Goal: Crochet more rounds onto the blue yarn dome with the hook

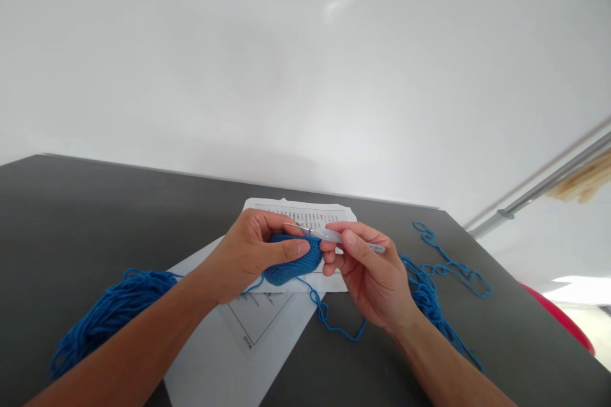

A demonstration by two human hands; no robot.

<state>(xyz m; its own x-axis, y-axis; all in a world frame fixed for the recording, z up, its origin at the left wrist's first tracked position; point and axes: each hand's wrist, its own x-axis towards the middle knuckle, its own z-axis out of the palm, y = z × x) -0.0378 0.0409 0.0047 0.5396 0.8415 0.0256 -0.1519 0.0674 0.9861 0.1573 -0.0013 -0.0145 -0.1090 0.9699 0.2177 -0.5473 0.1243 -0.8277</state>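
Note:
A small blue crochet piece (291, 267) is pinched between the thumb and fingers of my left hand (258, 241). My right hand (370, 267) grips a crochet hook (329, 235) by its pale handle, much like a pen. The hook's thin metal shaft points left across the top edge of the piece, with blue yarn looped around it. Whether its tip sits inside a stitch is too small to tell. A loose strand of blue yarn (322, 315) trails below the piece onto the table.
Printed sheets of paper (229, 356) lie under my hands on the dark table (119, 203). To the left rests a blue yarn skein (114, 311); tangled blue yarn (427, 299) spreads at the right. A white wall (286, 76) stands behind, and something red (558, 315) shows beyond the right edge.

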